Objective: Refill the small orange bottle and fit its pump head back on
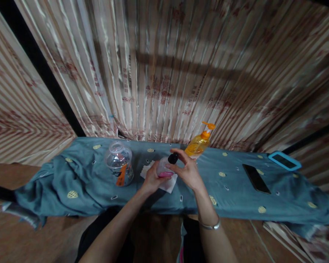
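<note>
Between my hands is a small clear bottle (162,167) with a pink label or content low on it and a black top (172,158). My left hand (152,179) is wrapped round the bottle's body. At the black top, my right hand (186,168) has its thumb and fingers closed on either side. White tissue paper (168,185) lies on the cloth beneath the bottle. Just beyond my right hand stands a pump bottle (197,145) of yellow liquid with an orange pump head.
A clear plastic jar (119,164) with an orange label stands at the left. To the right lie a dark phone (256,178) and a blue-framed device (284,160). A teal patterned cloth (93,193) covers the bench, and a striped curtain (159,73) hangs behind.
</note>
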`<action>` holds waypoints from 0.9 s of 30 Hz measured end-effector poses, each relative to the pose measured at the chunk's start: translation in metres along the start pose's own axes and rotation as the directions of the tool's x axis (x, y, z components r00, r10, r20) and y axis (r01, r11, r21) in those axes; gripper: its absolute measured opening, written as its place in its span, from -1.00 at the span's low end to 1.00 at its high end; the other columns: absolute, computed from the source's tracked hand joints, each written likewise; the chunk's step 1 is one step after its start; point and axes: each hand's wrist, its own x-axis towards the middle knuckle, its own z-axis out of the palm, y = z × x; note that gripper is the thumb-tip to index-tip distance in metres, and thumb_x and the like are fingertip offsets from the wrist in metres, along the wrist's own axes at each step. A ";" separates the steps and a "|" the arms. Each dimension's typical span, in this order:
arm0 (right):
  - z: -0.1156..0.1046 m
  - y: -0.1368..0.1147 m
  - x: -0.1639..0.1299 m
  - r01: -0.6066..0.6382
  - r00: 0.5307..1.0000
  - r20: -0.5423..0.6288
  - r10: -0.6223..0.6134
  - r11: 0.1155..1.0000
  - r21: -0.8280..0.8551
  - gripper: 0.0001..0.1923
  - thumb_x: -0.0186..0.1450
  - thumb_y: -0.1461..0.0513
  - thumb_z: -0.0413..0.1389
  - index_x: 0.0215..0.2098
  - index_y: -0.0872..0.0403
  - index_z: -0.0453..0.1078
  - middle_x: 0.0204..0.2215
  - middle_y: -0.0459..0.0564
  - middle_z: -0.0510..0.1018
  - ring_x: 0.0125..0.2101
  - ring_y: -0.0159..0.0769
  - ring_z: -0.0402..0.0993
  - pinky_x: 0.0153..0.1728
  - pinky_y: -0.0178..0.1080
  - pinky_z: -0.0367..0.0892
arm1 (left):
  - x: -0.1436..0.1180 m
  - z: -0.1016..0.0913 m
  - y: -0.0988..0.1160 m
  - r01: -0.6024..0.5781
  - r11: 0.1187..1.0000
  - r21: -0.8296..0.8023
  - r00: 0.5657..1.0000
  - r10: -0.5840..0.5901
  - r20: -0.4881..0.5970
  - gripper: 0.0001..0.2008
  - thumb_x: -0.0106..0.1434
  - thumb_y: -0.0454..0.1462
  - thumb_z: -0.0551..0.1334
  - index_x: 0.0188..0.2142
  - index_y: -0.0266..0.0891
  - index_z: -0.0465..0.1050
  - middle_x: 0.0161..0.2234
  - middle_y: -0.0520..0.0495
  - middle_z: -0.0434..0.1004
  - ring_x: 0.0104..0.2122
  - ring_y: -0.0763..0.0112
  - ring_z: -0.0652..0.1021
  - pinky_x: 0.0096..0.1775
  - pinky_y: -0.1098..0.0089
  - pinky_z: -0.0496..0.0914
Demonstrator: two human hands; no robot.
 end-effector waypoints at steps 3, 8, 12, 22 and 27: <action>0.005 -0.005 -0.001 -0.061 0.982 -0.186 0.035 0.989 -0.134 -0.55 0.02 0.10 0.31 -0.15 -0.01 0.35 -0.11 0.05 0.53 -0.06 -0.06 0.43 0.02 0.04 0.24 | 0.000 0.001 -0.002 -0.004 1.000 -0.016 1.000 0.004 -0.004 -0.45 -0.10 -0.30 0.43 -0.08 -0.21 0.35 -0.22 -0.01 0.52 -0.22 0.24 0.53 -0.16 0.26 0.43; 0.006 -0.005 0.001 -0.039 0.976 -0.217 0.012 0.992 -0.120 -0.77 0.10 0.10 0.25 -0.40 -0.01 0.31 -0.17 0.06 0.56 -0.02 -0.10 0.43 0.04 0.00 0.23 | -0.001 0.002 -0.003 -0.019 0.998 -0.052 1.000 0.018 -0.014 -0.45 -0.09 -0.31 0.43 -0.08 -0.22 0.35 -0.22 -0.01 0.52 -0.21 0.26 0.53 -0.15 0.28 0.42; -0.001 -0.004 0.000 0.027 0.997 -0.066 -0.032 0.996 -0.084 -0.77 0.19 0.11 0.18 -0.20 -0.01 0.39 -0.05 0.05 0.54 0.10 -0.21 0.35 0.15 -0.06 0.16 | -0.001 0.001 -0.004 -0.010 0.998 -0.067 1.000 0.011 0.007 -0.46 -0.07 -0.31 0.42 -0.06 -0.20 0.33 -0.21 0.00 0.51 -0.21 0.27 0.53 -0.14 0.28 0.42; 0.005 -0.012 0.000 -0.053 0.971 -0.238 -0.010 0.965 -0.256 -0.62 0.06 0.03 0.27 -0.27 0.04 0.33 -0.16 0.13 0.54 -0.08 -0.02 0.43 -0.04 0.05 0.26 | -0.001 0.000 -0.002 0.028 0.999 0.015 1.000 -0.028 -0.009 -0.52 -0.08 -0.28 0.42 -0.14 -0.22 0.35 -0.30 0.05 0.46 -0.28 0.31 0.51 -0.23 0.34 0.39; 0.005 -0.009 0.001 0.017 0.991 -0.130 -0.032 0.994 -0.112 -0.68 0.16 0.11 0.21 -0.14 0.03 0.38 -0.06 0.10 0.53 0.04 -0.15 0.39 0.10 -0.02 0.19 | -0.001 0.000 -0.001 0.027 1.000 -0.014 1.000 -0.028 -0.009 -0.48 -0.07 -0.27 0.42 -0.09 -0.23 0.35 -0.28 0.02 0.49 -0.26 0.29 0.52 -0.21 0.33 0.40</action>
